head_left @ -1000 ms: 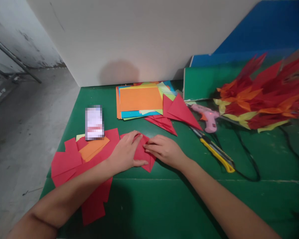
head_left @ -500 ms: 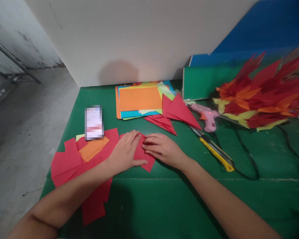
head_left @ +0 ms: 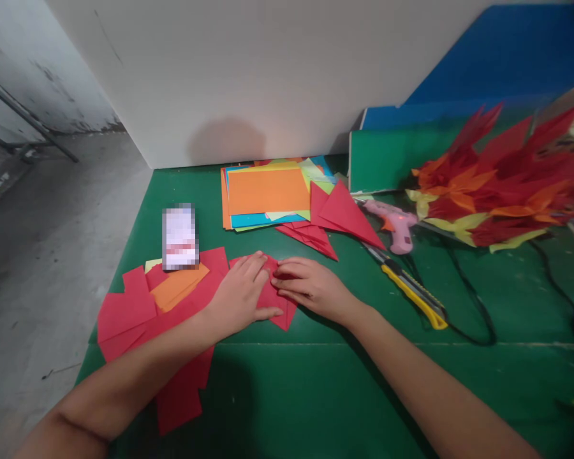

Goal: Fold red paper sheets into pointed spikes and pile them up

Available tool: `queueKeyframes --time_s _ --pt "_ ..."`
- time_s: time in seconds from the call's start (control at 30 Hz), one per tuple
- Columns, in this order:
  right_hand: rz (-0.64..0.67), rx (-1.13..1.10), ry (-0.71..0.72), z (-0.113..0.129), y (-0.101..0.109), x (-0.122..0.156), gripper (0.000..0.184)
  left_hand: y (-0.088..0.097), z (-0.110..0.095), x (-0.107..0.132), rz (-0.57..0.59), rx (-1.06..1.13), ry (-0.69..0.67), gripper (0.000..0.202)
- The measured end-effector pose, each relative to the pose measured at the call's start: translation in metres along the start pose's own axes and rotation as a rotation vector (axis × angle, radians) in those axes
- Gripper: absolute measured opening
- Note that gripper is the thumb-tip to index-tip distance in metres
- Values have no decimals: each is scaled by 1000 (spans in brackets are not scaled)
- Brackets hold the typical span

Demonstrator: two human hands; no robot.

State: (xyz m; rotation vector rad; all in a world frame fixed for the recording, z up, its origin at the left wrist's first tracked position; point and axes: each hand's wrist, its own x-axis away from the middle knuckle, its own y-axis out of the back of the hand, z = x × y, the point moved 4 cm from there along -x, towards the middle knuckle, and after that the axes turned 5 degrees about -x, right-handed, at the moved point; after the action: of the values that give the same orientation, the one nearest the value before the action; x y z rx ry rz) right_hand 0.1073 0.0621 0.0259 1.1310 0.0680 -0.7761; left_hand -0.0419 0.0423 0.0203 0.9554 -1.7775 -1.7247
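Observation:
A folded piece of red paper [head_left: 281,311] lies on the green table between my two hands, partly covered by them. Across its left side my left hand [head_left: 239,290] rests flat, with fingers stretched out and the thumb apart. From the right, my right hand [head_left: 310,287] has its fingers bent together at the paper's fold; the thumb is mostly hidden. Beneath my left forearm spread several red paper pieces [head_left: 127,312], with small orange paper pieces [head_left: 179,287] on top. Just beyond my right hand are folded red triangles [head_left: 347,213].
A phone [head_left: 180,236] lies at the left. Behind my hands is a stack of coloured paper [head_left: 268,191]. A pink glue gun [head_left: 397,223], a yellow utility knife [head_left: 414,293] and a black cord [head_left: 478,306] are at right, near red and orange paper leaves [head_left: 502,185].
The view has shifted very slightly. Both hands stay on the red paper in nearly the same pose.

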Motion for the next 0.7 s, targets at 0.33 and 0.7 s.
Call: queueKeyframes --time_s 0.33,0.7 --pt "0 15 14 2 3 -1 20 -1 -3 2 17 -22 -10 64" --pt "-83 -76 -97 -3 5 2 19 0 -6 1 75 -38 -32 59"
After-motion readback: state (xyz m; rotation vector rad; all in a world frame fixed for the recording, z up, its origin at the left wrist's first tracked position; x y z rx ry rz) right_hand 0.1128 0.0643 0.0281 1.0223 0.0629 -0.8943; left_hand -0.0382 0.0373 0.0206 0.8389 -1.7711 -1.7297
